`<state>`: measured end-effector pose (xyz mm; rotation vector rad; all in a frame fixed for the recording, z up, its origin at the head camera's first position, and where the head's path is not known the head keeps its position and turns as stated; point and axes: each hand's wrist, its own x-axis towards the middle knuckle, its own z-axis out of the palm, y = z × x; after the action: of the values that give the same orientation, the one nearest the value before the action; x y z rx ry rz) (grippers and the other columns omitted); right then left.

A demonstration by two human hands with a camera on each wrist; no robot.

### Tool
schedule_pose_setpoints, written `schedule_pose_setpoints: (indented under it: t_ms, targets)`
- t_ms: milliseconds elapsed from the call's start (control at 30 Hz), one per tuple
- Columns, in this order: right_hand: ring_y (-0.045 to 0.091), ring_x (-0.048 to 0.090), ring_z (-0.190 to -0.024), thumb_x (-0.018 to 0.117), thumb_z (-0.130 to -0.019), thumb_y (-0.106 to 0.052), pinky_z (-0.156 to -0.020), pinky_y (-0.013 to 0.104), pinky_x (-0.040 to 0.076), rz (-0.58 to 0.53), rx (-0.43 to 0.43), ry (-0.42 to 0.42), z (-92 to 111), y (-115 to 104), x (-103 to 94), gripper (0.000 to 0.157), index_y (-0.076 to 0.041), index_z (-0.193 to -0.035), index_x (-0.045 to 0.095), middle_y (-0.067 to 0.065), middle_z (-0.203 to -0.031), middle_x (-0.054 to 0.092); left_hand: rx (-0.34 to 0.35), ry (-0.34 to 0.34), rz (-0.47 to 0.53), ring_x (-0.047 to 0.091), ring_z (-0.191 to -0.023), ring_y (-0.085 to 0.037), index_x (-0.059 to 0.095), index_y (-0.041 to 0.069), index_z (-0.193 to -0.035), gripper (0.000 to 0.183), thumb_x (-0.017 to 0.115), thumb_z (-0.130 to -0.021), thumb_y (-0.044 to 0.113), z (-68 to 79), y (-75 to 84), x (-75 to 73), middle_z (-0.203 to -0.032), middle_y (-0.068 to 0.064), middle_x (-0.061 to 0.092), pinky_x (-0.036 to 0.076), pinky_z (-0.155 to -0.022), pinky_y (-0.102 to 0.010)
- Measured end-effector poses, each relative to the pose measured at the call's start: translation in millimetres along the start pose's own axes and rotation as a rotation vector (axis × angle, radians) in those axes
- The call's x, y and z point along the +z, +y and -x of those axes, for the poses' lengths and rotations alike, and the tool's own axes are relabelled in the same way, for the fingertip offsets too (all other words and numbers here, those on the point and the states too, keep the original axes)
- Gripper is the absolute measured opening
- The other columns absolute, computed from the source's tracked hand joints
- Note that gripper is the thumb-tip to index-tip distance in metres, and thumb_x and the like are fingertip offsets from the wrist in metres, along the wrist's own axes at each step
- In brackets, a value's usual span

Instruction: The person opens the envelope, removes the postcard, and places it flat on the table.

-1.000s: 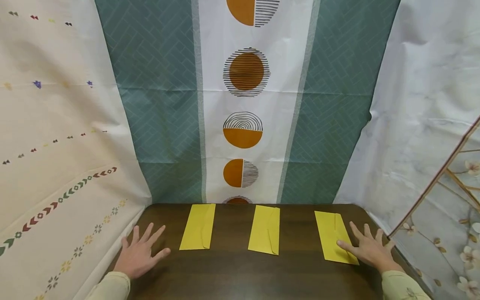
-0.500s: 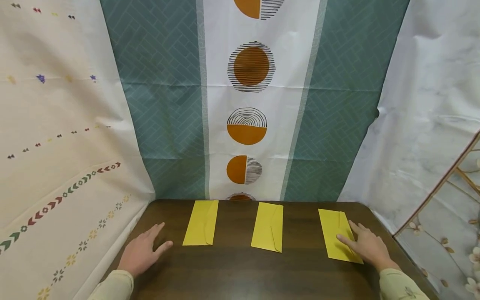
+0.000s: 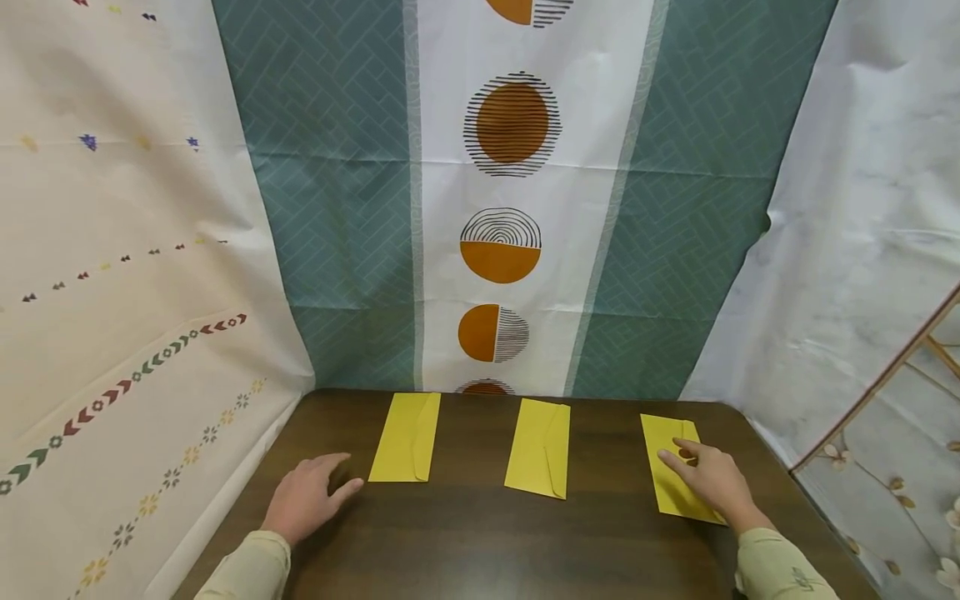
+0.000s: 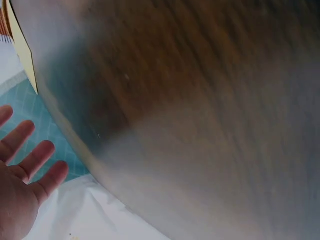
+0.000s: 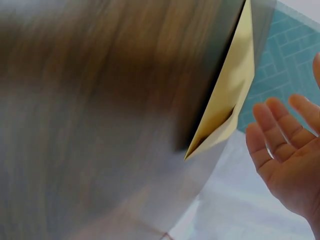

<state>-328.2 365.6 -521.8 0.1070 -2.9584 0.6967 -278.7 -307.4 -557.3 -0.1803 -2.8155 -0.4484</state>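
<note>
Three yellow envelopes lie in a row on a dark wooden table. In the head view, my right hand (image 3: 716,482) is over the right envelope (image 3: 673,493), with loosely bent fingers and nothing gripped. Seen from the right wrist, that hand (image 5: 295,160) has its palm showing, and a gap separates it from the envelope (image 5: 230,75), whose flap end lifts a little. My left hand (image 3: 309,498) hovers left of the left envelope (image 3: 405,437), fingers relaxed and holding nothing. Between the other two lies the middle envelope (image 3: 537,450).
The wooden table (image 3: 480,542) ends at a green and white patterned cloth (image 3: 345,250) hanging behind it. A cream cloth (image 3: 135,333) hangs along the left side, and a floral white cloth (image 3: 847,333) along the right.
My spread fingers have drawn together and bent a little on both hands. The right hand has moved leftward farther over its envelope, the left hand slightly right. The head view has shifted slightly.
</note>
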Motion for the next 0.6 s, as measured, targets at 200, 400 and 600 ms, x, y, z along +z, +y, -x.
schedule_pose_setpoints:
  t_ms: [200,400,600]
  targets:
    - [0.043,0.073,-0.116,0.064,-0.104,-0.054,-0.097,0.062,0.057,-0.040,-0.031,0.028,-5,-18,10.2,0.072,0.002,-0.149,0.059,0.028,-0.134,0.072,0.023,0.001,-0.018,0.067,-0.122,-0.044,0.072,0.012,-0.135,0.056,0.078,-0.095,0.051,-0.9,2.6,5.6,-0.136,-0.011,0.074,0.051,-0.099,-0.069]
    - [0.041,0.075,-0.113,0.068,-0.103,-0.049,-0.092,0.056,0.061,-0.097,-0.062,0.044,-11,-40,22.7,0.067,0.000,-0.148,0.061,0.025,-0.129,0.074,0.036,-0.018,-0.036,0.065,-0.125,-0.044,0.072,0.014,-0.134,0.056,0.078,-0.094,0.052,-1.2,7.2,11.8,-0.138,-0.011,0.072,0.051,-0.099,-0.069]
    - [0.041,0.072,-0.116,0.070,-0.102,-0.050,-0.095,0.055,0.061,-0.136,-0.084,0.022,-14,-69,32.0,0.069,0.000,-0.147,0.062,0.024,-0.131,0.074,0.047,-0.064,-0.037,0.061,-0.130,-0.044,0.071,0.015,-0.137,0.058,0.078,-0.094,0.054,-5.3,17.2,21.9,-0.143,-0.012,0.068,0.050,-0.099,-0.070]
